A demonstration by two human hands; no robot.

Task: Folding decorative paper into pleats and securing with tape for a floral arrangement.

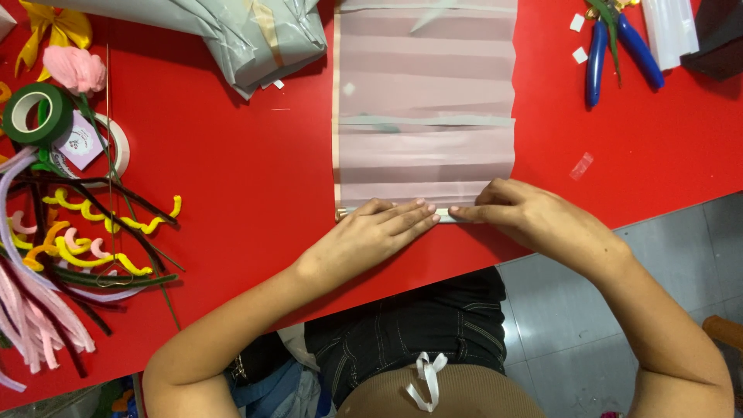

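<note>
A translucent pink sheet of wrapping paper (426, 101), creased into horizontal pleats, lies on the red table (255, 178). My left hand (375, 232) lies flat on the folded near edge of the sheet, fingers together and pointing right. My right hand (518, 213) presses the same folded edge from the right side, its fingertips meeting those of the left hand. Both hands pin the narrow fold down against the table.
Coloured pipe cleaners (70, 248) pile up at the left, with a green tape roll (35, 112), a white tape roll (116, 151) and a pink pompom flower (73, 68). Grey wrapping paper (255, 35) sits at the top. Blue-handled pliers (611, 46) lie top right.
</note>
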